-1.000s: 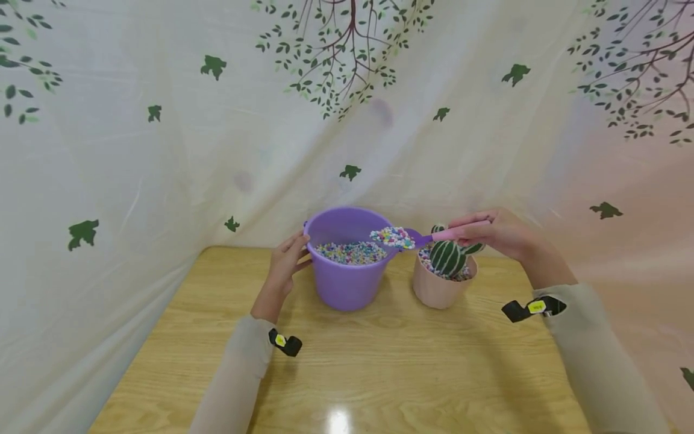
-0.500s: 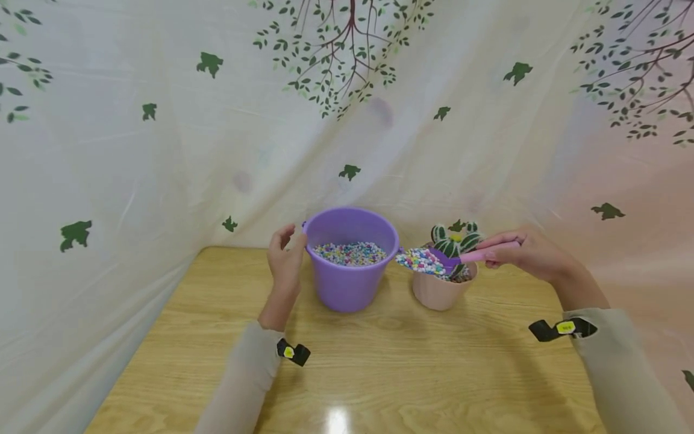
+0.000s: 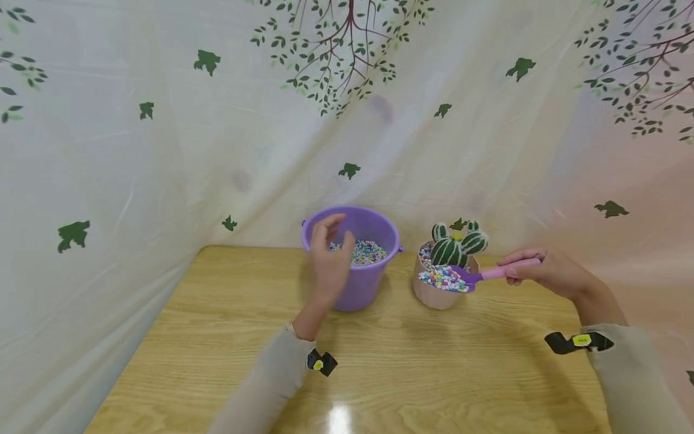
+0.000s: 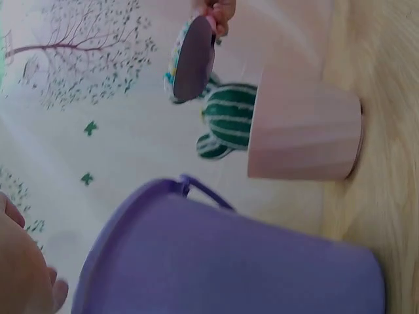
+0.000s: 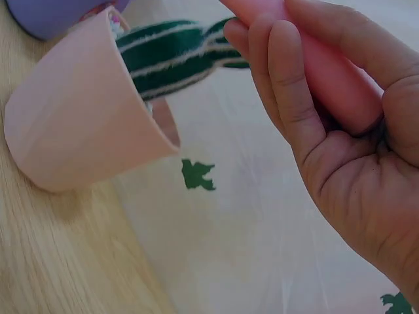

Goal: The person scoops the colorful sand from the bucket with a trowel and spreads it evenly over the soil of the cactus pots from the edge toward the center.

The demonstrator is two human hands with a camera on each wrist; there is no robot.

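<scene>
My right hand [image 3: 547, 271] grips the pink handle of a small toy shovel [image 3: 512, 269]; the right wrist view shows the fingers wrapped round that handle [image 5: 334, 85]. Colourful pebbles [image 3: 441, 278] heap on its purple blade, held above the front rim of a pink pot [image 3: 434, 295]. In the pot stands a green cactus [image 3: 450, 252] with white stripes and a yellow top. My left hand [image 3: 331, 265] is in the air before the purple bucket [image 3: 360, 289], fingers loosely bent and holding nothing. More pebbles [image 3: 368, 253] lie inside the bucket, partly hidden by that hand.
Bucket and pot stand side by side near the back edge of a wooden table [image 3: 412, 374]. Right behind them hangs a pale curtain [image 3: 260, 150] printed with leaves and branches.
My left hand has let go of the bucket's rim and moved right, in front of the bucket. The loaded shovel has moved right and down from the bucket's rim to the pot.
</scene>
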